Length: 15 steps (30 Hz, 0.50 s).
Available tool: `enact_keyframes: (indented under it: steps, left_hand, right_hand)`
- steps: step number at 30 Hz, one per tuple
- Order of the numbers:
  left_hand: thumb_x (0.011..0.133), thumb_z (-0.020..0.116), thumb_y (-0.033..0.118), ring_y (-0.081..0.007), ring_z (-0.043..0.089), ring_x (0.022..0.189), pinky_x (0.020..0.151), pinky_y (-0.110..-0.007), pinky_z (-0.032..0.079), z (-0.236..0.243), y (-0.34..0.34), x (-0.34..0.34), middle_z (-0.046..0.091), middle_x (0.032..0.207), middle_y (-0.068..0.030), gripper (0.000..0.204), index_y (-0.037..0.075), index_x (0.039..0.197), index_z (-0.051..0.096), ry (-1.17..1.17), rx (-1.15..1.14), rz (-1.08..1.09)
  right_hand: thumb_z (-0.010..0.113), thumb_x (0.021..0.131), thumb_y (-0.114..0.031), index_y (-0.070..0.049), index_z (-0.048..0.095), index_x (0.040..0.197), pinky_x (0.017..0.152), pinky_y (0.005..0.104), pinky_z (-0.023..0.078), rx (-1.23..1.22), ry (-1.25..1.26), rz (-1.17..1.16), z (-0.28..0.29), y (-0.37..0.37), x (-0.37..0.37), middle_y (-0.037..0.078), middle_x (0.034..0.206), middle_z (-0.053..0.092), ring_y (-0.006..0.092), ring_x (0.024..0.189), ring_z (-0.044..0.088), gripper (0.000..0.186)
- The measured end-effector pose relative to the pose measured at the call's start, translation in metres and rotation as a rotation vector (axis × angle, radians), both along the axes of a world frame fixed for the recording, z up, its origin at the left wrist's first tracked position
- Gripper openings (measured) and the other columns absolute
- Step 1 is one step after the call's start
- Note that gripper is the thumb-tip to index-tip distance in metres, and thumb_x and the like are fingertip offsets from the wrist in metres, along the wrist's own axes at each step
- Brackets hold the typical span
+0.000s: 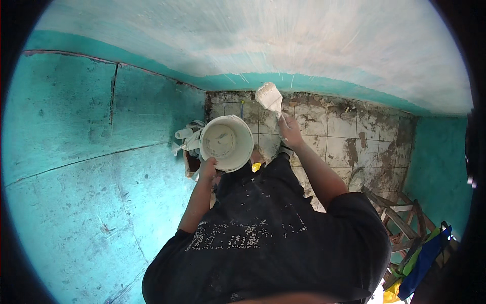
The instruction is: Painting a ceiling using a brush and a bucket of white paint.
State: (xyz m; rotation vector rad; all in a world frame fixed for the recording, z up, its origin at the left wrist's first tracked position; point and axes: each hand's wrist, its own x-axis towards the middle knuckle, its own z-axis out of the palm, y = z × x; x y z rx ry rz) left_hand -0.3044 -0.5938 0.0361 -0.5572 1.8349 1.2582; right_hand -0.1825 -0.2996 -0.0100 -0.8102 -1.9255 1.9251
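Observation:
My left hand [208, 167] is closed on the near rim of a white bucket [245, 150], which is tilted so I look down into it. Pale paint coats its inner wall, and a little whitish material lies at the bottom. In my right hand [290, 133] is the handle of a wide paintbrush [270, 97], its bristles thick with off-white paint and pointing at the wall ahead. The brush is held out beyond the bucket to the right. Fresh whitish strokes cover most of the far wall [283, 35]; a turquoise band shows along its bottom.
A turquoise wall [76, 111] stands close on my left. Beside the bucket are a white plastic bottle [183, 134] and a box [191, 164]. Stained tiles [340, 124] cover the floor. At right, a wooden ladder-like frame [402, 223] stands by blue cloth [422, 271].

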Motion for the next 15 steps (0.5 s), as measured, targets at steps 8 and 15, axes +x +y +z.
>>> enact_keyframes:
  steps: [8,15]
  left_hand:
    - [0.073,0.042,0.004,-0.0368,0.058,0.093,0.074,-0.048,0.054,-0.063,-0.031,-0.082,0.048,0.112,-0.0226,0.051,-0.006,0.122,0.032,0.009,0.236,0.028]
    - [0.075,0.043,0.001,-0.0338,0.056,0.099,0.077,-0.044,0.054,-0.128,-0.042,-0.200,0.046,0.117,-0.0205,0.053,-0.001,0.127,0.031,0.071,0.341,-0.025]
  right_hand:
    - [0.043,0.091,-0.026,-0.002,0.052,0.073,0.049,0.0320,0.037,0.188,-0.104,-0.093,-0.058,-0.027,-0.098,0.005,0.056,0.049,0.0144,0.051,0.046,0.031]
    - [0.043,0.091,-0.028,-0.004,0.052,0.074,0.046,0.0300,0.038,0.161,-0.269,-0.214,-0.144,-0.073,-0.230,0.002,0.055,0.050,0.0114,0.049,0.048,0.031]
